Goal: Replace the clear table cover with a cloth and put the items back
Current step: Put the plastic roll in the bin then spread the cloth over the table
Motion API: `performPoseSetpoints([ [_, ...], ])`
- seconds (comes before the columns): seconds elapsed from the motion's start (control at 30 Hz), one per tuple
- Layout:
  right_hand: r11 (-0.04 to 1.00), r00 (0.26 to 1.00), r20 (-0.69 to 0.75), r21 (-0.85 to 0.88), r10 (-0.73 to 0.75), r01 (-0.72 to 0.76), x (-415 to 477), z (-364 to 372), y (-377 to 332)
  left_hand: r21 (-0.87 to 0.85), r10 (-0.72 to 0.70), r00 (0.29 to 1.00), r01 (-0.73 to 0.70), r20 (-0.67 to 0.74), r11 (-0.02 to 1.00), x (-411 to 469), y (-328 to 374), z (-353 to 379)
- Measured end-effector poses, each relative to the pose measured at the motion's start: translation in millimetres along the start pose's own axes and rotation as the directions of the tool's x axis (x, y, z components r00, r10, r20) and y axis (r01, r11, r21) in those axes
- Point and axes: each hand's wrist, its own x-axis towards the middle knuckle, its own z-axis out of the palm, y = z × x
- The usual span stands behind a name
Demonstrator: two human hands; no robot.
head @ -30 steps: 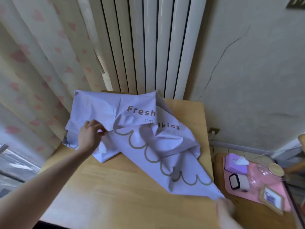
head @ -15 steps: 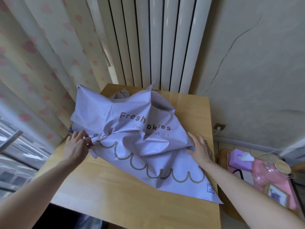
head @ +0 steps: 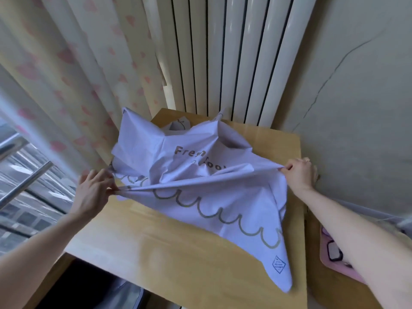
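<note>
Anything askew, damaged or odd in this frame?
The lilac cloth lies crumpled and skewed on the wooden table, with much bare wood showing. The left hand and right hand pinch a fold stretched taut between them. A long crack runs up the wall at right. Nothing looks spilled.

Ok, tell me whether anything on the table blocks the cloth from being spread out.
Nothing visible does. The left hand and right hand pinch the cloth; the table around it shows only bare wood.
</note>
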Motion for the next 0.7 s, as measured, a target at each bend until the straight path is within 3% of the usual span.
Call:
performPoseSetpoints([
  [0.07, 0.994, 0.997, -0.047, 0.082, -0.069, 0.073, 18, -14, -11, -0.004, -0.034, 0.996, 0.034, 0.087, 0.999, -3, -1, 3],
  [0.13, 0.956, 0.985, -0.017, 0.24, -0.172, 0.171, 27, -23, -27, 0.003, -0.086, 0.941, 0.09, 0.327, 0.996, -7, 0, 8],
  [0.2, 0.882, 0.964, 0.107, 0.437, -0.245, 0.175, 21, -33, -42, 0.06, -0.192, 0.782, 0.194, 0.593, 0.979, -3, 6, 3],
  [0.23, 0.84, 0.941, 0.188, 0.522, -0.28, 0.146, 12, -40, -50, 0.117, -0.249, 0.708, 0.23, 0.661, 0.966, 4, 8, -4],
  [0.27, 0.811, 0.917, 0.244, 0.57, -0.315, 0.127, 0, -46, -56, 0.157, -0.311, 0.683, 0.279, 0.661, 0.947, 13, 13, -10],
  [0.3, 0.795, 0.894, 0.272, 0.591, -0.355, 0.136, -14, -52, -64, 0.137, -0.336, 0.753, 0.316, 0.566, 0.939, 25, 19, -16],
  [0.37, 0.769, 0.852, 0.287, 0.611, -0.437, 0.189, -52, -54, -78, -0.026, -0.339, 0.918, 0.351, 0.204, 0.936, 53, 46, -34],
  [0.43, 0.742, 0.82, 0.247, 0.606, -0.517, 0.285, -99, -45, -94, -0.281, -0.174, 0.983, 0.151, -0.057, 0.948, 74, 95, -52],
  [0.47, 0.74, 0.814, 0.226, 0.591, -0.535, 0.322, -121, -39, -102, -0.42, -0.039, 0.997, 0.01, -0.06, 0.907, 80, 122, -60],
  [0.5, 0.733, 0.817, 0.205, 0.592, -0.539, 0.335, -139, -34, -109, -0.548, 0.131, 0.991, -0.097, 0.024, 0.831, 81, 150, -69],
  [0.53, 0.729, 0.832, 0.196, 0.61, -0.518, 0.31, -152, -28, -113, -0.628, 0.311, 0.934, -0.139, 0.173, 0.766, 77, 178, -76],
  [0.57, 0.713, 0.852, 0.181, 0.646, -0.491, 0.273, -159, -25, -116, -0.63, 0.457, 0.824, -0.163, 0.336, 0.759, 71, 199, -78],
  [0.6, 0.698, 0.877, 0.177, 0.682, -0.447, 0.218, -158, -23, -118, -0.587, 0.533, 0.719, -0.215, 0.446, 0.781, 65, 216, -77],
  [0.63, 0.682, 0.889, 0.203, 0.716, -0.41, 0.151, -154, -24, -120, -0.526, 0.545, 0.676, -0.265, 0.496, 0.808, 60, 223, -72],
  [0.7, 0.659, 0.863, 0.343, 0.752, -0.372, -0.015, -141, -32, -116, -0.468, 0.519, 0.719, -0.299, 0.462, 0.832, 60, 225, -72],
])
